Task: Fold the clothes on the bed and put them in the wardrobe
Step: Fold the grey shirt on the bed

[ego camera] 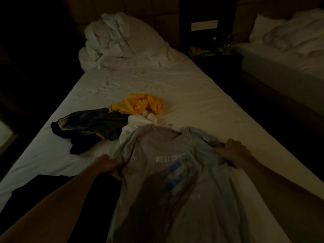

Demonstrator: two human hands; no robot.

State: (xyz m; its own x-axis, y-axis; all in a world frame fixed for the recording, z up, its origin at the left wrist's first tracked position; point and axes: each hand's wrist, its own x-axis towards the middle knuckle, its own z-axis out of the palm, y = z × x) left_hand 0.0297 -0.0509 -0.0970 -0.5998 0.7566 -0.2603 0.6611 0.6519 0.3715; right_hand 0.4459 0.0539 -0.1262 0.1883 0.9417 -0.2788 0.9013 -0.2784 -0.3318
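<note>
Both hands hold the grey T-shirt, which lies spread with its print upward on the near part of the bed. My left hand grips the cloth at the left shoulder, its fingers curled into the fabric, and my right hand is clamped in the same way on the right shoulder and sleeve. The collar points away from me, toward the pillows.

I think the first risk is an uneven fold. The right sleeve looks bunched under the hand, so if it is folded as it is, the crease will be crooked and the shirt will come out lumpy. The shirt's far left corner also lies over a white garment; pulling the shirt could drag that piece along or trap it inside the fold. A dark garment and a yellow garment wait just beyond, still crumpled.

The room is very dim, so much is unclear. The lower hem of the shirt is cut off at the bottom edge, and the fingertips are hidden in the cloth. A black item under my left forearm cannot be identified. The wardrobe is not visible at all.
</note>
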